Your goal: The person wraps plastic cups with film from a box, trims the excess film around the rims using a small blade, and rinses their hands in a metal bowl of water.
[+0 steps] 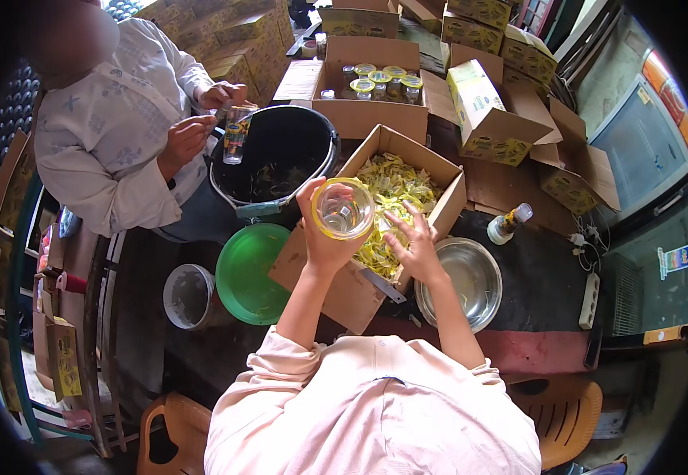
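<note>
My left hand (322,237) is wrapped round a clear jar (344,212) with a yellow rim, its round end facing up toward me. To its right, my right hand (417,249) hovers over the near part of an open cardboard box (451,196), its fingers spread. Yellow printed film pieces (395,178) fill that box in a loose heap. Whether a fingertip touches the film cannot be made out. Under my right forearm stands a shiny metal bowl (470,277). A flat metal blade (383,286) lies at the box's near edge.
Across to the left, a person (114,127) holds a labelled jar (237,136) over a black bucket (221,186). A green basin (253,273) and a white bucket (189,297) stand at left. Behind are a carton (371,119) of yellow-lidded jars and more cartons (494,142). A small bottle (510,223) stands right.
</note>
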Available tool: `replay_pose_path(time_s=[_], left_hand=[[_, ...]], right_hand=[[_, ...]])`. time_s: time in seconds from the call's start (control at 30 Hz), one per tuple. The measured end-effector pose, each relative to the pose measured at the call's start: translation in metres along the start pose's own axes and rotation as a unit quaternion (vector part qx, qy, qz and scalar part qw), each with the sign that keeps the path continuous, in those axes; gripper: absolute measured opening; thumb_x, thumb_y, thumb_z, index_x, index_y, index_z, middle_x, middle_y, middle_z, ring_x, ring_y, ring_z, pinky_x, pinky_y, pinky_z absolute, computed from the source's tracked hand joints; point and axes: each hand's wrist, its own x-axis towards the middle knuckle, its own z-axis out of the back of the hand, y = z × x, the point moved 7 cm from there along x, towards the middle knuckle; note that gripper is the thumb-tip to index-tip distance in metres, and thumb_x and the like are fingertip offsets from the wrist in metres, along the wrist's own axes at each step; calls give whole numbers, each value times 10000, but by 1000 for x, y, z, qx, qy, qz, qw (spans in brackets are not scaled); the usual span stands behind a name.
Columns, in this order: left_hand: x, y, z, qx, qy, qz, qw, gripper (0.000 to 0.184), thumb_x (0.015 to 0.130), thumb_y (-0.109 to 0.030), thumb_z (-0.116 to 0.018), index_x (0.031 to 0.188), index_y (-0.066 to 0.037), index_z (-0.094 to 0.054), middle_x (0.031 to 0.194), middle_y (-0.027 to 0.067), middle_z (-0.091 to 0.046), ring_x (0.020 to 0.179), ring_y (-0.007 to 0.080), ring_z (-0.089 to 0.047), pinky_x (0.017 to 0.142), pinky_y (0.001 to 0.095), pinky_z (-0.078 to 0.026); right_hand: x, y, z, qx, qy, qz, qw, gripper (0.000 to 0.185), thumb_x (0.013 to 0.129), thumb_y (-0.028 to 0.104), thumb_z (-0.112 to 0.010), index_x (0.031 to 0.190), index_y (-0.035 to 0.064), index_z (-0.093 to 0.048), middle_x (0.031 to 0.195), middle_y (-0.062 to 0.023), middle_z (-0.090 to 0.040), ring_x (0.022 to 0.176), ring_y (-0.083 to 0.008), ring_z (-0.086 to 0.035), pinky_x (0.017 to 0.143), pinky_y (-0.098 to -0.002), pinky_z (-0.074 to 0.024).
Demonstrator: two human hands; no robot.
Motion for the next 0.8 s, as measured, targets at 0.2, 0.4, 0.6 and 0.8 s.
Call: replay_pose_path(time_s=[0.2,0.4,0.6,0.8], left_hand=[[-17,7,25,7,2,33,999,790,617,39,-715,1226,-92,-231,1000,74,-506,891,134,-520,794,262,-437],[-42,18,36,16,6,114,993,793,624,-7,-719,1231,-89,-217,1014,81,-498,909,150,-509,803,277,-421],[-46,21,42,33,8,138,990,778,642,-9,-706,1238,-82,-212,1027,78,-500,919,149,-510,803,274,-417],[-47,19,36,39,25,130,990,744,679,10,-674,1255,-86,-213,1050,81,-498,955,153,-507,818,268,-415]], right_hand=[[-37,-26,15,169,-96,-107,975,90,718,126,-685,747,43,-669,842,-90,-566,804,-207,-567,715,-306,-435],[-93,-47,-5,246,-74,-225,940,103,690,128,-722,760,57,-695,876,-76,-593,858,-184,-559,776,-298,-435],[-90,-47,-5,215,-95,-206,950,117,680,162,-738,708,58,-694,855,-85,-600,850,-197,-569,748,-309,-441],[-56,-33,-5,-5,-33,-67,997,346,750,217,-648,1094,196,-612,1123,-66,-491,1015,-212,-472,836,-361,-337]])
